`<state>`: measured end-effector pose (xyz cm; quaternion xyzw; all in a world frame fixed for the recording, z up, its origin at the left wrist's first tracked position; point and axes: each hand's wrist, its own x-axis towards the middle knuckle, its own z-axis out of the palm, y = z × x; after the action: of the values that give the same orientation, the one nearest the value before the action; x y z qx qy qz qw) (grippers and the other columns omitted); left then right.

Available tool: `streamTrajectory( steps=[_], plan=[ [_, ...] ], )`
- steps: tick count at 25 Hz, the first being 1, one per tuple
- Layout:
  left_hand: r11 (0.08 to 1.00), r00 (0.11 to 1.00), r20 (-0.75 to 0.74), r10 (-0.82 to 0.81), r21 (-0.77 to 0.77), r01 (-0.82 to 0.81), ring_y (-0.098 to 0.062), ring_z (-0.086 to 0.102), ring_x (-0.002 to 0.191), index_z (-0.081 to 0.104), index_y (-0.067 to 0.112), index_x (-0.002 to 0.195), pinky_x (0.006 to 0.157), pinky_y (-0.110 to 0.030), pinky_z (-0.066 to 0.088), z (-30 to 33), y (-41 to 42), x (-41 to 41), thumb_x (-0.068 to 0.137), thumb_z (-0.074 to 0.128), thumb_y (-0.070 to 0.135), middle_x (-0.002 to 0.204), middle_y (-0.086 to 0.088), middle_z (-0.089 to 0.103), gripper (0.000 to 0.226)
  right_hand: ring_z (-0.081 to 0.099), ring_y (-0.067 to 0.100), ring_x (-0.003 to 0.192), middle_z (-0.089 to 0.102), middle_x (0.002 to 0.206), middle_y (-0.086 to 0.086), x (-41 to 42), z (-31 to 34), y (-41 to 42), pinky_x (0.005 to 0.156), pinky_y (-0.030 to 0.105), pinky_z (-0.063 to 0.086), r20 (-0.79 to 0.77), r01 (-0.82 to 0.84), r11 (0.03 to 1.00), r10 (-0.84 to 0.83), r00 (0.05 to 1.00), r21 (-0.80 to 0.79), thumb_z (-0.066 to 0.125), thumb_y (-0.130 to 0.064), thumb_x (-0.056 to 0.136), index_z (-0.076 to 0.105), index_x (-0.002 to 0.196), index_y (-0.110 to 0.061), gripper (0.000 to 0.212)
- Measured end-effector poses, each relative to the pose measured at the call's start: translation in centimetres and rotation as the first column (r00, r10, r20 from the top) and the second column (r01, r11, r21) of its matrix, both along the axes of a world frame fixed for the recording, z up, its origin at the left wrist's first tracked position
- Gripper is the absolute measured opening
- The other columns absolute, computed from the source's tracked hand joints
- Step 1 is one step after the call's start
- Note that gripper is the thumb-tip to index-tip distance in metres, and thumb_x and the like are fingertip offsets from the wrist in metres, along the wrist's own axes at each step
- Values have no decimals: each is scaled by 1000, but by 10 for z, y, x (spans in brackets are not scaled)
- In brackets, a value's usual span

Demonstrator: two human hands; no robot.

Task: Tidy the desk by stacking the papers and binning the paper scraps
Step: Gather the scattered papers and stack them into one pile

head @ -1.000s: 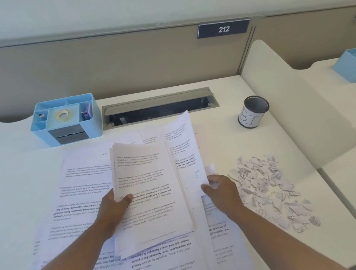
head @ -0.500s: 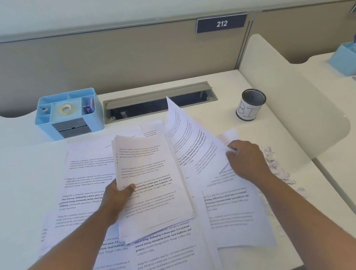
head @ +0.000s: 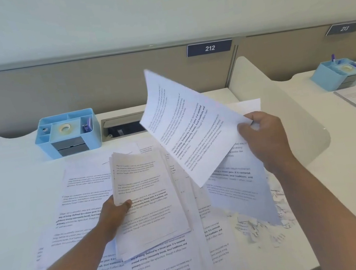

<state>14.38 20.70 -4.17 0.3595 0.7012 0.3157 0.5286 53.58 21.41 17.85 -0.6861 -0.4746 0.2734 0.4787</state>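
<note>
Our right hand has lifted a sheet clear of the surface; half a second ago that hand lay low among the spread papers, only starting to peel this page up. Now the sheet hangs in the air, tilted and curling, with our right grip pinched shut on its near right corner. A second loose page rides just under it and seems caught in the same pinch, though we cannot tell for certain.

Our left hand has not moved from its job: its grip is clamped on the left edge of the gathered stack, thumb on top, holding it slightly raised over the loose papers that are spread across the surface.

With the page raised, the paper scraps show again at the right, partly under the lower page's edge. The small bin that stood behind them a moment ago is now hidden by the lifted sheet.

We judge that the stacking is partly done: one more page is ready to land on the stack, many sheets lie ungathered beneath, and the scraps are not yet touched. The lifted page is floppy, so we should bring it across squarely to keep the edges aligned.
</note>
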Motion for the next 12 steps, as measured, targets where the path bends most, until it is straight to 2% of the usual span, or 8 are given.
streamTrajectory(
  steps=[2, 4, 7, 9, 12],
  plan=[
    [1000, 1000, 11, 1, -3, -1, -32, 74, 94, 65, 15, 126, 83, -46, 59, 1, 0, -1, 98, 70, 14, 106, -6, 77, 29, 69, 20, 63, 77, 77, -2, -14, -16, 2, 63, 38, 58, -210, -17, 998, 3, 978, -68, 65, -18, 82, 76, 85, -28, 14],
    [1000, 1000, 27, -2, -7, 2, -31, 76, 92, 66, 16, 124, 76, -41, 60, 1, 0, -2, 98, 71, 14, 103, -5, 79, 27, 71, 27, 70, 79, 90, 12, -35, -42, 0, 70, 45, 60, -393, -65, 983, -7, 919, -170, 67, -5, 89, 75, 90, -18, 15],
    [1000, 998, 67, -6, -24, 7, -29, 77, 90, 67, 16, 122, 70, -38, 61, 4, -1, -5, 97, 72, 14, 102, -4, 80, 26, 73, 34, 76, 76, 99, 24, -61, -69, -10, 71, 47, 62, -659, -182, 941, -55, 750, -286, 65, 1, 93, 70, 103, -3, 13],
    [999, 995, 104, 4, -41, 1, -32, 77, 92, 67, 15, 120, 73, -42, 62, 6, 0, -5, 97, 73, 13, 105, -8, 80, 24, 73, 36, 80, 74, 104, 25, -70, -73, -10, 72, 45, 61, -784, -275, 922, -48, 618, -273, 65, 0, 92, 69, 112, 1, 20],
    [998, 989, 144, 15, -58, -7, -34, 77, 93, 68, 14, 120, 75, -45, 63, 10, -3, -5, 97, 73, 14, 105, -9, 80, 24, 68, 41, 99, 69, 122, 30, -80, -70, 1, 89, 55, 57, -872, -385, 900, 13, 490, -203, 65, -5, 93, 63, 128, 3, 36]
  ],
)
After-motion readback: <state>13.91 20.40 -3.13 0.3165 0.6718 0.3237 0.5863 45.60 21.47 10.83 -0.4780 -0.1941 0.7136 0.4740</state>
